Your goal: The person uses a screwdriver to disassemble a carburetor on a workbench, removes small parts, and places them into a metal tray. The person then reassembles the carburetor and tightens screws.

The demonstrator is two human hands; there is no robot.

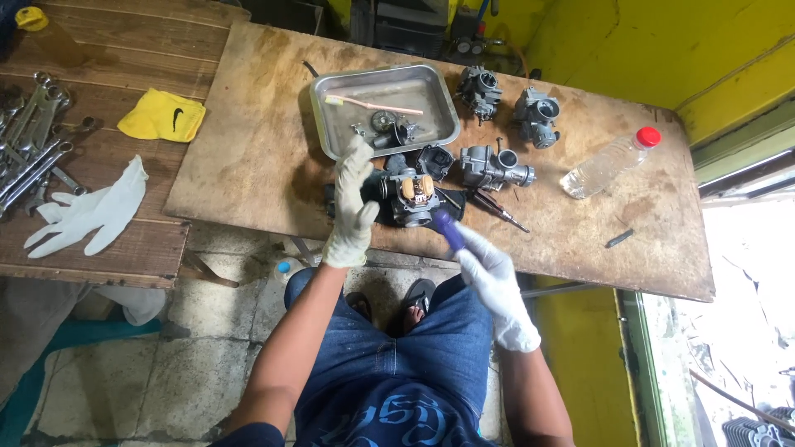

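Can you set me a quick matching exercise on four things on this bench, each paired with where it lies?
Things:
1. toothbrush
2. plastic bottle
3. yellow cloth
4. spare white glove

Places:
A. on its side at the right end of the plywood board
B. inside the metal tray
C. on the dark plank bench, below the yellow cloth
D. on the dark plank bench, just left of the plywood board

Pairs: 1-B, 2-A, 3-D, 4-C

Plywood board (248, 165), steel tray (443, 99), carburetors (536, 116), plastic bottle (609, 163)
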